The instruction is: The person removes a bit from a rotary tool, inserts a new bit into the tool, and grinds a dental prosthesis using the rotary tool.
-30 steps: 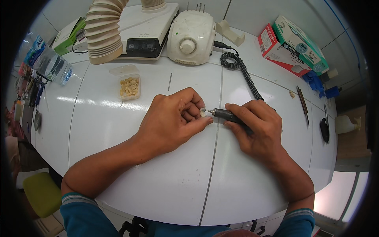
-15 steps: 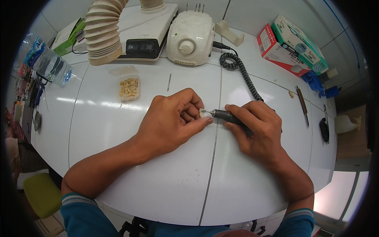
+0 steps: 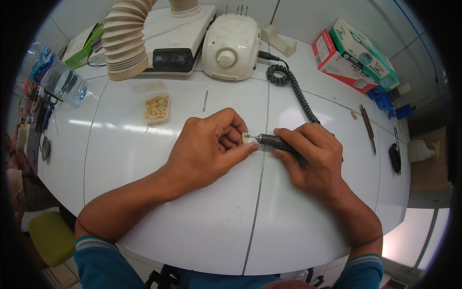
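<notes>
Between the thumb and fingers of my left hand (image 3: pixel 202 149) is a small whitish tooth-like piece (image 3: pixel 245 138), partly covered by the fingertips. My right hand (image 3: pixel 315 156) grips a dark rotary handpiece (image 3: pixel 272 141) like a pen, pointing left. Its thin metal bur (image 3: pixel 252 137) meets the piece, or lies right over it; contact is too small to make out. A black coiled cord (image 3: pixel 301 96) runs from behind the right hand to a white control unit (image 3: pixel 231 50) with a round knob.
Beyond my left hand, a small clear box (image 3: pixel 166 119) holds several yellowish tooth-like pieces, near a thin metal rod (image 3: pixel 206 101). A ribbed hose (image 3: pixel 126 43) hangs at back left, near a water bottle (image 3: pixel 65 82). Cartons (image 3: pixel 353 55) and slim tools (image 3: pixel 368 129) lie right.
</notes>
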Motion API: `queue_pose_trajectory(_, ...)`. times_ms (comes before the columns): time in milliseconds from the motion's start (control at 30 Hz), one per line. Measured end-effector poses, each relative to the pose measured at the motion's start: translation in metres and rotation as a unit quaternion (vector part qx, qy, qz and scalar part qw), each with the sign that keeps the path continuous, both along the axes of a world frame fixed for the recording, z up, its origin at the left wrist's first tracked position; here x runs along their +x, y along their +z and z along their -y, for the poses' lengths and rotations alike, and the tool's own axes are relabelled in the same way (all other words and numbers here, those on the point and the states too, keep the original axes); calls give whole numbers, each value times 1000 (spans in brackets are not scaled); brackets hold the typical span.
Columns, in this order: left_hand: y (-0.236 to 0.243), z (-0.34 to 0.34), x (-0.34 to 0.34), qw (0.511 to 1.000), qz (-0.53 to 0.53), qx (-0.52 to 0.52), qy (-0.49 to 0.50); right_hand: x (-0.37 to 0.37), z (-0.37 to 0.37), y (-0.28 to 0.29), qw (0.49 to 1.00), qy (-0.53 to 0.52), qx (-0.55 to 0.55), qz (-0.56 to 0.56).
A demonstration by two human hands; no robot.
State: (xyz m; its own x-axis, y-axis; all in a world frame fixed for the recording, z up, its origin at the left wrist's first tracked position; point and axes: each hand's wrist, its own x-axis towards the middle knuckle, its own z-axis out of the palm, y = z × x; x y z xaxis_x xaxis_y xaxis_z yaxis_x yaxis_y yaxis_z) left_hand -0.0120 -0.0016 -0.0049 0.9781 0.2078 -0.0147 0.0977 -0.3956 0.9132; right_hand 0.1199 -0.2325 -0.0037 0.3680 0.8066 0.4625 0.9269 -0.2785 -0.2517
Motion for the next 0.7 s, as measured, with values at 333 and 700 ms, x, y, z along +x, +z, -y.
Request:
queue_pose_trajectory(333,-2,-1,0,1000,11,12,-4,0,0,0,1000,1,0,-1)
queue_pose_trajectory(700,-1,-1,0,1000,9,14,-6,-1,0,-1,1000,3,-3,2)
